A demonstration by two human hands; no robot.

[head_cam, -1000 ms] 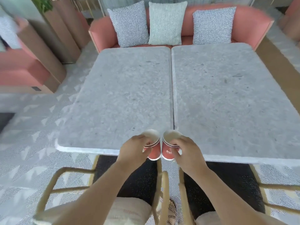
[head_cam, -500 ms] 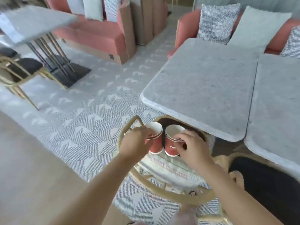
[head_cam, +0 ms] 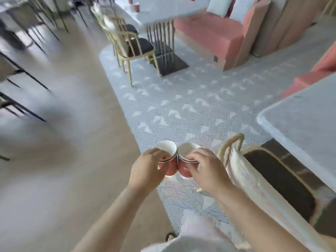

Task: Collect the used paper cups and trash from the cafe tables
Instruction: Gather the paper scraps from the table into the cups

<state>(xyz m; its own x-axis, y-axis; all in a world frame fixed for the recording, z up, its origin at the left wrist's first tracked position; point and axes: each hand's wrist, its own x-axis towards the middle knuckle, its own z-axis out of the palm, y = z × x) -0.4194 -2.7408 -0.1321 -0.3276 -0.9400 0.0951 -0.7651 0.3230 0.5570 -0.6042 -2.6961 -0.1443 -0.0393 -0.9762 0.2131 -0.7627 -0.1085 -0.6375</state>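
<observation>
Over the carpet (head_cam: 181, 106), left hand (head_cam: 147, 170) grips one cup (head_cam: 168, 149), right hand (head_cam: 208, 171) a second cup (head_cam: 187, 149).

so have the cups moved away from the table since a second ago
Yes. The left cup and right cup were at the near edge of the table; now they're over the rug, the table off to their right.

matt paper cups (head_cam: 171, 161), speckled stone table (head_cam: 305, 124)
</observation>
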